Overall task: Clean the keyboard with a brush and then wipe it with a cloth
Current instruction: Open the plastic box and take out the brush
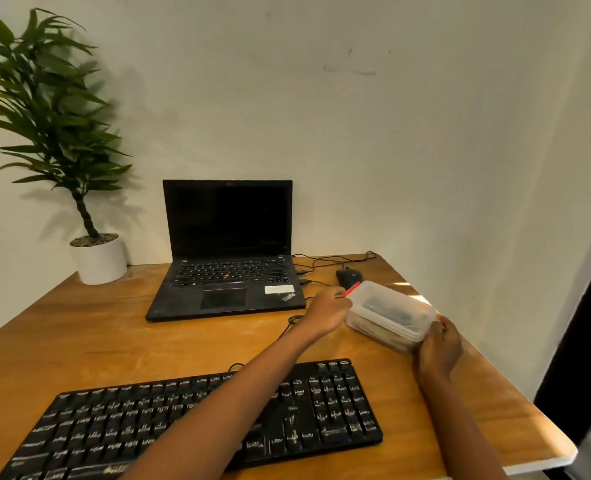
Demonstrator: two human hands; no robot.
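A black keyboard is laid along the near edge of the wooden surface, its cable running off from the far side. The left forearm is stretched across its middle keys. Toward the right edge of the surface, a clear plastic box with a lid is gripped at both ends. The left hand is closed against the far left end of the box, where a red clip or tab is seen just beside the fingers. The right hand is curled around the near right end, fingers wrapped over the lid's rim. Dark and pale things can be made out inside the box through the plastic, but whether they are the brush and the cloth cannot be told.

Behind the box, near the far right corner, a black mouse is placed with its cable looped toward the wall. An open laptop with a dark screen is set at the far edge, and a potted plant in a white pot is stood at the far left corner.
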